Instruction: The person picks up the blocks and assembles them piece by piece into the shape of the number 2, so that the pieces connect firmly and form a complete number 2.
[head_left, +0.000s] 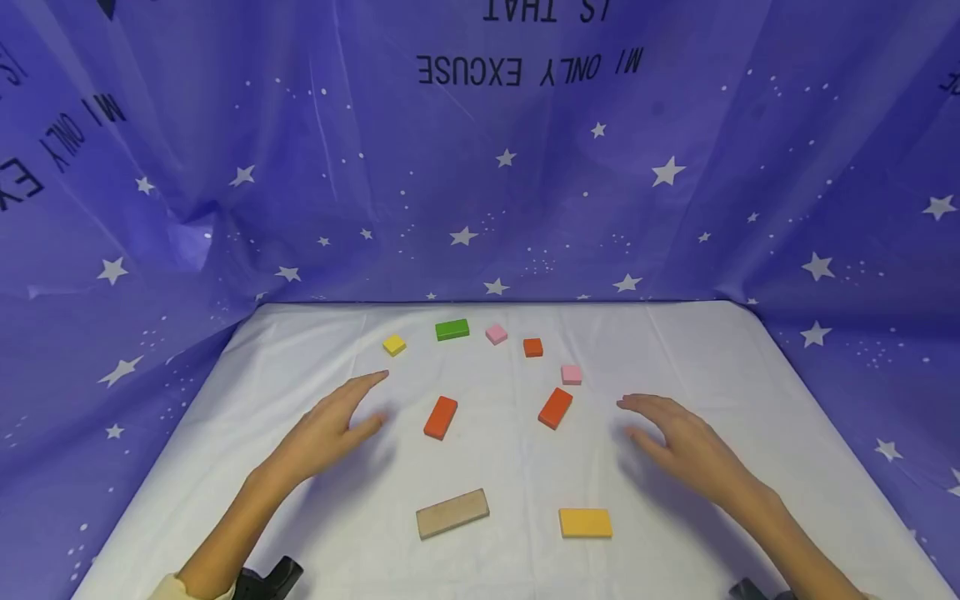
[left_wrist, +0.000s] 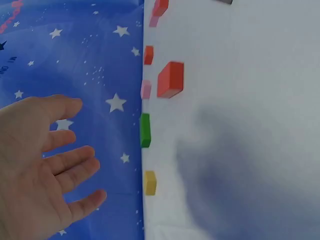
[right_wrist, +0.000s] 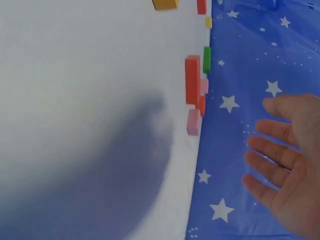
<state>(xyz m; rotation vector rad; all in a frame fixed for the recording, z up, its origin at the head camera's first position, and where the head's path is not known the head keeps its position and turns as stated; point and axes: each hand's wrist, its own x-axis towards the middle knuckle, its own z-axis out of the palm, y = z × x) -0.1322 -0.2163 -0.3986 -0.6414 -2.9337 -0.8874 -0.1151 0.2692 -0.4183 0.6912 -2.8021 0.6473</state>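
My left hand [head_left: 322, 435] hovers over the left part of the table with relaxed, spread fingers and holds nothing. Nearest to it lies a red block [head_left: 440, 417]; a small yellow block [head_left: 394, 345] sits beyond its fingertips. On the right, my right hand [head_left: 692, 448] is also raised, its fingers loosely extended and nothing in them. A second red block [head_left: 556, 408] and a pink block [head_left: 572, 375] lie to the left of its fingertips. Closer to me rest a long brown-grey block [head_left: 452, 513] and an orange-yellow block [head_left: 586, 523].
Along the back of the white-covered table [head_left: 675, 350] are a green block [head_left: 452, 330], another pink block [head_left: 497, 334] and a small orange-red block [head_left: 533, 347]. A blue-purple curtain [head_left: 420, 183] with white stars hangs behind and at both sides.
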